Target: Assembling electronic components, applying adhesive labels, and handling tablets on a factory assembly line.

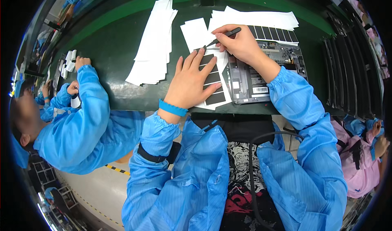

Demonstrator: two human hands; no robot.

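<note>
My left hand (187, 82) lies flat with fingers spread on a white backing sheet of black rectangular stickers (215, 97), holding it against the bench. Its index and middle fingertips are close to the sheet's far end. My right hand (243, 44) is closed round slim black tweezers (227, 35), whose tip points down and left at that far end, close beside my left fingertips. Under my right wrist sits an opened laptop base (241, 82) with its battery (258, 79) and circuit board (281, 51) bare; the wrist and sleeve hide part of it.
A stack of white paper strips (152, 43) lies left on the green bench (110, 39). More white sheets (255, 18) and another black sticker sheet (273, 33) lie beyond the laptop. Black panels (347, 74) stand in a row at right. A co-worker (75, 129) works at left.
</note>
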